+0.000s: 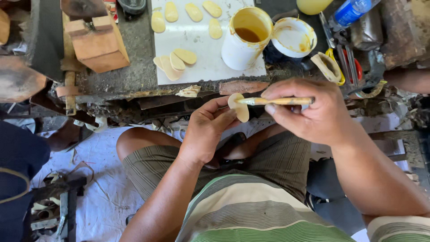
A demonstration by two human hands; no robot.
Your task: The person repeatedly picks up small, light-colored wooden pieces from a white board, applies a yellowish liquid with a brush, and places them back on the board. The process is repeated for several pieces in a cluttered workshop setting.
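Observation:
My left hand (207, 130) holds a small pale oval piece (240, 109) between thumb and fingers, in front of the workbench edge. My right hand (309, 110) grips a glue-stained brush (277, 101) whose tip rests on the oval piece. On the bench above stands an open white pot of amber glue (244, 39), with its stained lid (293, 36) lying beside it. Several more pale oval pieces (177, 60) lie on a white sheet (197, 49), some stacked near its front, others (192, 11) spread at the back.
A wooden block (97, 44) stands on the bench's left side. Scissors and pliers (347, 58) lie at the right beside a blue-labelled bottle (351, 11). Another person's dark-clothed leg (20, 161) is at the left. White cloth (103, 188) covers the floor.

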